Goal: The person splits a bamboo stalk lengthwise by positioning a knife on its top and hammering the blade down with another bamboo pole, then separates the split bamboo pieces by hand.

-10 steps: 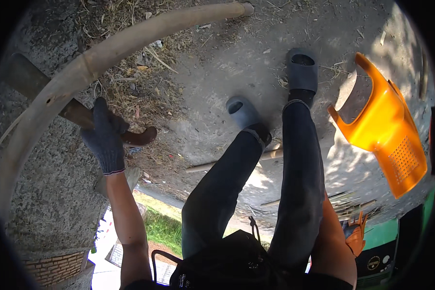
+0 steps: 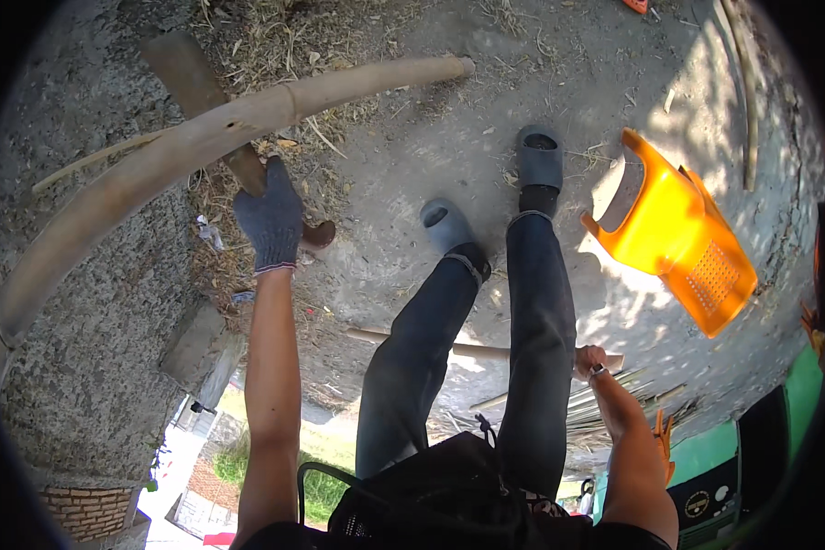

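Note:
My left hand (image 2: 268, 220), in a dark grey knitted glove, is closed round a machete (image 2: 185, 75). The brown curved end of its handle (image 2: 319, 236) sticks out beside the glove. Its broad, dull blade points up and left, passing behind a thick bamboo pole (image 2: 247, 121) that arcs across the upper left. At the right, behind my legs, my bare right hand (image 2: 589, 361) wears a wristwatch. Its fingers look closed round a thinner bamboo stick (image 2: 481, 352), which lies crosswise near the ground; my legs hide part of it.
An orange plastic chair (image 2: 678, 238) lies tipped over at the right. Split sticks (image 2: 614, 408) lie behind my right hand. Rough concrete (image 2: 110, 302) fills the left side, and dry litter (image 2: 293, 37) covers the ground ahead. I wear grey slippers (image 2: 540, 158).
My left hand and the machete have moved right, and the blade's angle is steeper. My right hand, hidden behind my leg before, now shows at the stick. The view has shifted too.

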A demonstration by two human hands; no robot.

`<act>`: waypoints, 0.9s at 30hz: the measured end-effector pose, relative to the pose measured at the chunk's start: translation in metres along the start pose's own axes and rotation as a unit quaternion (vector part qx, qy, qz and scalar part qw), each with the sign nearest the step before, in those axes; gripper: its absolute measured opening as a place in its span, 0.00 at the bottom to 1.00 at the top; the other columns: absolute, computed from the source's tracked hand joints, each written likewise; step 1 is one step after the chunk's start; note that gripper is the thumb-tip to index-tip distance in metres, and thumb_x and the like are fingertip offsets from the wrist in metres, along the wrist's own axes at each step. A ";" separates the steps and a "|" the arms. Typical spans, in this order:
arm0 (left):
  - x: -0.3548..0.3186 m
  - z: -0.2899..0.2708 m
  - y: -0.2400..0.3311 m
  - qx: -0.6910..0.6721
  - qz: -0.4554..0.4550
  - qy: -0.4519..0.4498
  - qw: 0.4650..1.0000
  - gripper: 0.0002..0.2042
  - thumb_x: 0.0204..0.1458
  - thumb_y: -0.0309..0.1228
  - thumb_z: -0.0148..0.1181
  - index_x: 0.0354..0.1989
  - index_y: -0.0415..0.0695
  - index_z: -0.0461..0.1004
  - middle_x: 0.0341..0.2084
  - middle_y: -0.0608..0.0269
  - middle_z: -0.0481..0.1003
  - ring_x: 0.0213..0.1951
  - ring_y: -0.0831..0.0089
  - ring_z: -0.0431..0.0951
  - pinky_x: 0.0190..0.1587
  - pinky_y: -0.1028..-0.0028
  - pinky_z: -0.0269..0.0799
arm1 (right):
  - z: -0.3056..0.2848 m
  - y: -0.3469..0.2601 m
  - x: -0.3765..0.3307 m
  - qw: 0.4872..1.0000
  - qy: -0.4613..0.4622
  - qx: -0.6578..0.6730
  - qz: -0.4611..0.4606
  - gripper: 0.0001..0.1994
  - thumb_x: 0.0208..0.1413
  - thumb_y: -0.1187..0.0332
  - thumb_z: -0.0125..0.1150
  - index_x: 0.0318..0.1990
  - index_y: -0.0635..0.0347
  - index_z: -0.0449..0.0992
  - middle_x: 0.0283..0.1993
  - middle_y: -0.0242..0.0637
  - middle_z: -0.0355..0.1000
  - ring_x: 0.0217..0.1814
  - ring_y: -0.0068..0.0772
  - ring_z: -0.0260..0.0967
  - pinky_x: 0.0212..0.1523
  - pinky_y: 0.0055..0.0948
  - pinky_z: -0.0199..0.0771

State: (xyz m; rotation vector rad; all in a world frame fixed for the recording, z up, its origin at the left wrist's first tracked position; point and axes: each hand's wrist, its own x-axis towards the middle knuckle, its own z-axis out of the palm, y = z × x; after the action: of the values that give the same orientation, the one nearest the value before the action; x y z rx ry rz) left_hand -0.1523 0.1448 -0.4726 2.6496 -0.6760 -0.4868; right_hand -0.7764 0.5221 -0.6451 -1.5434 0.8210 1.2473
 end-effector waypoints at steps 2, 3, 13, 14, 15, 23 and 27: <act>-0.009 0.012 0.002 0.028 0.003 -0.038 0.999 0.24 0.58 0.46 0.62 0.28 0.30 0.78 0.20 0.44 0.78 0.25 0.51 0.80 0.32 0.53 0.72 | 0.015 0.063 -0.152 0.995 -0.078 -0.033 0.056 0.16 0.46 0.51 0.65 0.42 0.40 0.86 0.40 0.41 0.84 0.43 0.46 0.84 0.42 0.47 0.84; -0.006 0.003 0.008 0.037 -0.001 -0.060 0.997 0.26 0.58 0.48 0.61 0.28 0.30 0.78 0.21 0.40 0.78 0.28 0.46 0.82 0.35 0.51 0.72 | 0.016 0.060 -0.215 0.985 -0.085 0.028 0.149 0.19 0.43 0.51 0.68 0.42 0.45 0.86 0.44 0.41 0.84 0.48 0.47 0.82 0.48 0.46 0.82; 0.012 -0.013 0.009 -0.024 0.012 -0.116 0.993 0.26 0.59 0.51 0.59 0.32 0.33 0.81 0.26 0.36 0.80 0.34 0.38 0.82 0.37 0.51 0.74 | 0.097 0.005 -0.670 0.897 0.020 0.310 0.313 0.20 0.43 0.54 0.67 0.39 0.60 0.83 0.35 0.44 0.82 0.34 0.39 0.82 0.38 0.40 0.83; 0.001 -0.009 0.014 -0.035 0.007 -0.120 0.992 0.26 0.59 0.51 0.59 0.32 0.33 0.81 0.26 0.36 0.80 0.34 0.38 0.82 0.37 0.51 0.74 | 0.093 -0.011 -0.673 0.880 0.047 0.353 0.315 0.20 0.43 0.54 0.67 0.38 0.61 0.82 0.35 0.44 0.82 0.33 0.39 0.82 0.38 0.40 0.83; -0.008 -0.007 0.021 -0.022 0.013 -0.122 0.992 0.26 0.60 0.51 0.58 0.32 0.33 0.81 0.27 0.35 0.80 0.35 0.37 0.82 0.38 0.51 0.75 | 0.087 -0.023 -0.670 0.863 0.073 0.391 0.311 0.20 0.42 0.55 0.67 0.38 0.61 0.82 0.34 0.44 0.82 0.33 0.39 0.81 0.38 0.40 0.82; -0.029 -0.004 0.035 0.029 0.048 -0.139 0.989 0.23 0.61 0.52 0.54 0.38 0.43 0.84 0.34 0.38 0.81 0.40 0.39 0.82 0.45 0.48 0.78 | 0.018 -0.001 -0.657 0.794 0.208 0.509 0.258 0.17 0.41 0.60 0.67 0.37 0.64 0.80 0.33 0.41 0.80 0.32 0.38 0.80 0.36 0.39 0.82; -0.034 -0.004 0.034 0.028 0.039 -0.134 0.990 0.22 0.61 0.51 0.54 0.38 0.43 0.84 0.34 0.38 0.81 0.40 0.39 0.82 0.45 0.49 0.78 | -0.042 0.073 -0.643 0.787 0.316 0.508 0.149 0.16 0.41 0.63 0.67 0.36 0.65 0.79 0.32 0.40 0.80 0.31 0.38 0.79 0.35 0.38 0.82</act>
State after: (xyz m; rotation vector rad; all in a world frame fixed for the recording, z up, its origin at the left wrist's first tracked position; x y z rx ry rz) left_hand -0.1918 0.1353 -0.4466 2.6211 -0.8803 -0.8232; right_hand -0.9918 0.4187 -0.0424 -0.8818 1.8485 0.2470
